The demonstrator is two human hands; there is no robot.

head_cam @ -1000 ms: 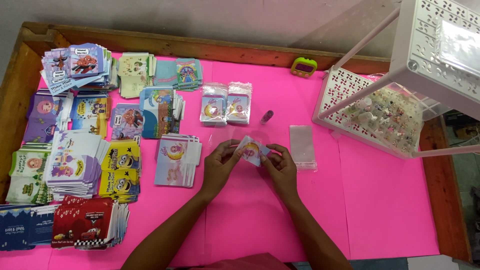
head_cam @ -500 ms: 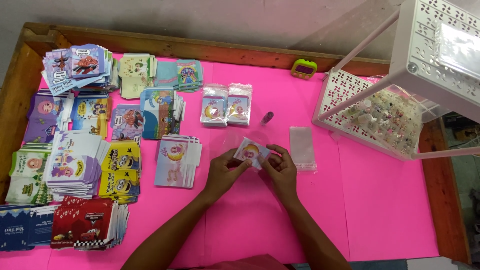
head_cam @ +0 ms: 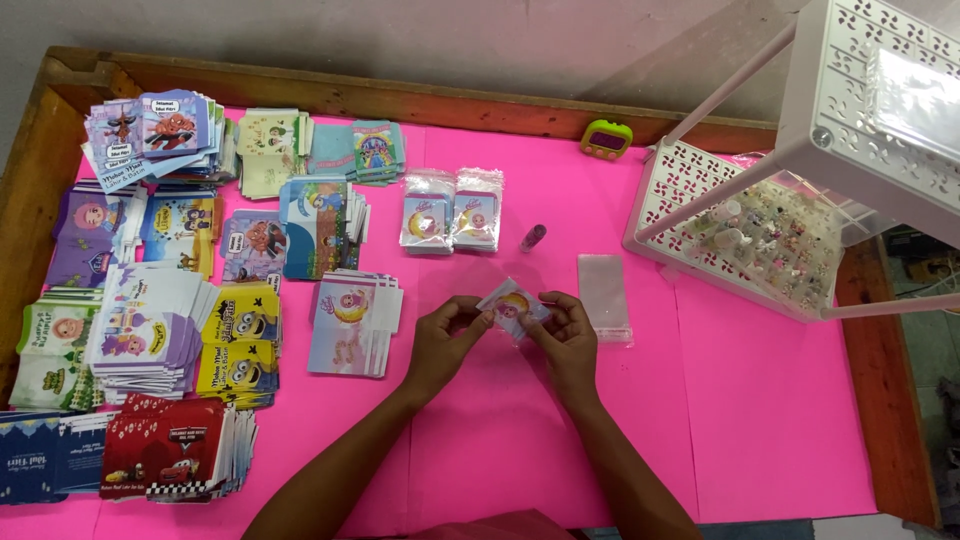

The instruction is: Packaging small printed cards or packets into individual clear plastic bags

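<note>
A pink table with a wooden rim is filling the view. At its far right a white perforated plastic rack is standing, its lower shelf holding small trinkets. Stacks of printed cartoon cards are covering the left side, and a pile of pastel cards is lying just left of the hands. Near the middle, both hands are pinching one small printed card in a clear sleeve just above the table: the left hand is gripping its left edge, the right hand its right edge. Two bundles of sleeved cards are lying farther away. A pile of empty clear sleeves is lying just right of the right hand. A green timer is sitting by the far rim, and a small purple tube is lying beyond the hands.
</note>
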